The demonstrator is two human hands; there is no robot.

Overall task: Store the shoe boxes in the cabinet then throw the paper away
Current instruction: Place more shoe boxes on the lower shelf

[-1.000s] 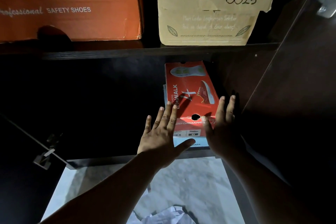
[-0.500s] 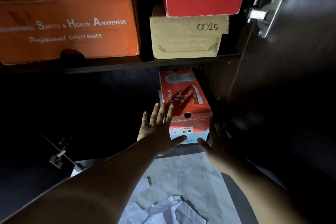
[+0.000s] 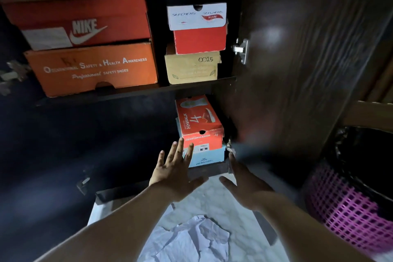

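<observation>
A red GoWalk shoe box (image 3: 198,122) lies on a light blue box (image 3: 209,156) at the right end of the dark cabinet's lower shelf (image 3: 209,171). My left hand (image 3: 175,171) hovers flat with fingers spread just in front of these boxes, fingertips near the red box's front. My right hand (image 3: 244,185) is spread and empty to the right, close to the cabinet's lower corner. White crumpled paper (image 3: 191,238) lies on the marble floor below my arms.
The upper shelf (image 3: 136,92) carries an orange safety-shoes box (image 3: 93,68), a red Nike box (image 3: 83,25), a tan box (image 3: 192,68), a red box and a white Skechers box (image 3: 196,16). The open door (image 3: 297,70) stands right; a pink mesh bin (image 3: 350,208) beyond it.
Both hands have come back off the red box toward me. The view has pulled back and tilted up, showing more upper boxes, the door and the pink bin.
</observation>
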